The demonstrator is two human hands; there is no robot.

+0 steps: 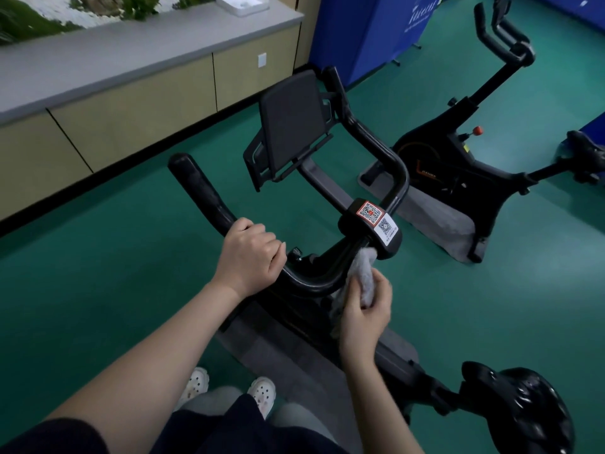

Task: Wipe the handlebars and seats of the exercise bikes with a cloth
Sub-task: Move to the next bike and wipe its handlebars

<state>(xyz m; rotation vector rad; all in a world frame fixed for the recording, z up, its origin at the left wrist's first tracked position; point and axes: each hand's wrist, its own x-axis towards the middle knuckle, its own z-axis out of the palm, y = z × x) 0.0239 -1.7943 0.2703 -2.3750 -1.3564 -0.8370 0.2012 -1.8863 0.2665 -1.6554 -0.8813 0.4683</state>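
A: Where's your cloth point(362, 277) against the QR-sticker clamp point(377, 224)?

B: Just below the clamp, pressed to the handlebar point(327, 273) stem; your right hand point(366, 317) has its grip pinched on the cloth.

A: And your left hand point(249, 257)?

B: Its grip is wrapped on the bar's left bend, further from the clamp. The bar runs left-to-right through it, so your right hand is nearer. The seat point(527, 411), well below-right of the clamp, looks untouched; 2 bikes to do.
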